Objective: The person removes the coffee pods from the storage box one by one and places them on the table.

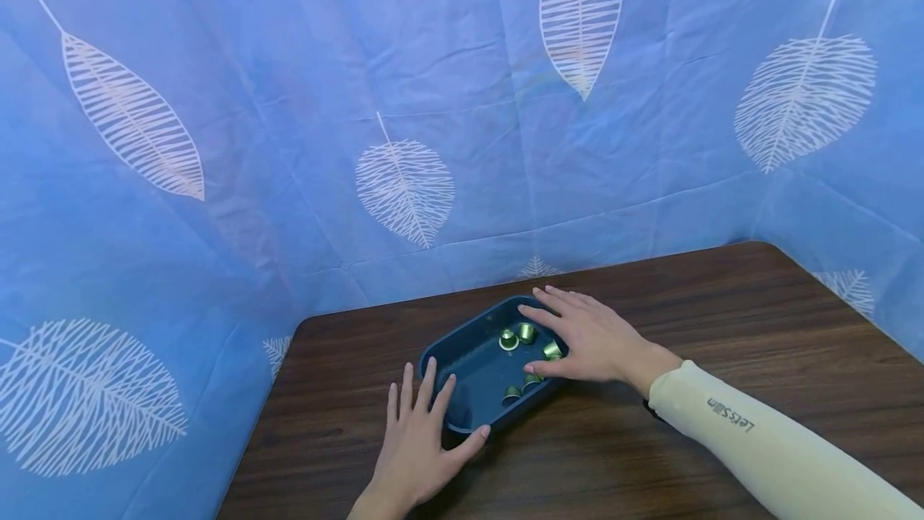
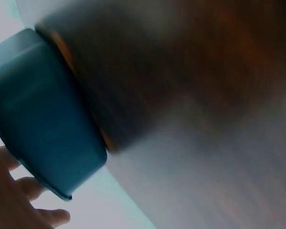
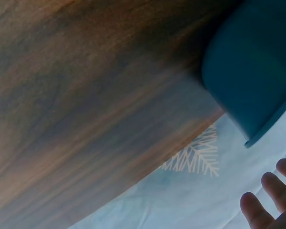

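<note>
A dark teal oblong tray [image 1: 469, 383] lies aslant on the table, with several green coffee capsules inside. One capsule [image 1: 508, 339] stands beside another [image 1: 527, 333] toward the far end, and a third [image 1: 512, 395] lies by the near wall. My left hand [image 1: 415, 448] is at the tray's left end, fingers spread and fairly straight near the rim; the left wrist view shows those fingers beside the tray's outer wall [image 2: 43, 114]. Over the right end, my right hand [image 1: 595, 339] spreads its fingers and partly covers some capsules. Whether either hand touches the rim is unclear.
The dark wood-grain table [image 1: 722, 319] extends to both sides of the tray. Behind its back edge hangs a blue cloth [image 1: 289, 103] with white leaf prints, which also runs along the left and right sides.
</note>
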{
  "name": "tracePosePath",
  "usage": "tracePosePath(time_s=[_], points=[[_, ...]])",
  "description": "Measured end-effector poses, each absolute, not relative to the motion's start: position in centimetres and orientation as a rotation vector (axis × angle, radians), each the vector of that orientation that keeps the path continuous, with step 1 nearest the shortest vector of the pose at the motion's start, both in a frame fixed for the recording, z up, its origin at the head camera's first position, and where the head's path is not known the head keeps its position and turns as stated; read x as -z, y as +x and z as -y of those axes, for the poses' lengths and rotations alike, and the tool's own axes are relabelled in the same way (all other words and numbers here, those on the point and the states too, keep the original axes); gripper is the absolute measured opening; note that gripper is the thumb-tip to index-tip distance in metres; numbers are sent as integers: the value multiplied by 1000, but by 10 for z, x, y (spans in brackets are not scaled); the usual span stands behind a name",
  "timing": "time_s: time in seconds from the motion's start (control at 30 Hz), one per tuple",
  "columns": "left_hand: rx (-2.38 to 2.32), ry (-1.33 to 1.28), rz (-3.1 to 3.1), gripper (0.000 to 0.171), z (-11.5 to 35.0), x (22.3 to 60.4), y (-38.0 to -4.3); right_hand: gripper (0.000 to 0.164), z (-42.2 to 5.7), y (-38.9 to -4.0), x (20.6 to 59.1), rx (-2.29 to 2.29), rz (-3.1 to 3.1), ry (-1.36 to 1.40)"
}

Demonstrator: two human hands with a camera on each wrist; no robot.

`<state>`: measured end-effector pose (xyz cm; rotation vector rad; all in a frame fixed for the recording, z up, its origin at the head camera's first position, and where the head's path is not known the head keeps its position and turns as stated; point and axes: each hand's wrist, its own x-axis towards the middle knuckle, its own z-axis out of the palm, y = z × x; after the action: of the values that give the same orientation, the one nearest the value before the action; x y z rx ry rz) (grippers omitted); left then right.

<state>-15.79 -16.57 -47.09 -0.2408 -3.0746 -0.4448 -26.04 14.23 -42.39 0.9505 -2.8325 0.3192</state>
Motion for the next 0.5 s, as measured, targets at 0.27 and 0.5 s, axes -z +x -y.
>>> tracePosePath(time_s=[0.27, 0.5], points=[[483, -245, 3101, 97, 158, 476, -153, 92, -141, -259, 428, -328, 2844, 944], [479, -253, 3063, 90, 152, 474, -153, 93, -141, -260, 431, -327, 2837, 954]])
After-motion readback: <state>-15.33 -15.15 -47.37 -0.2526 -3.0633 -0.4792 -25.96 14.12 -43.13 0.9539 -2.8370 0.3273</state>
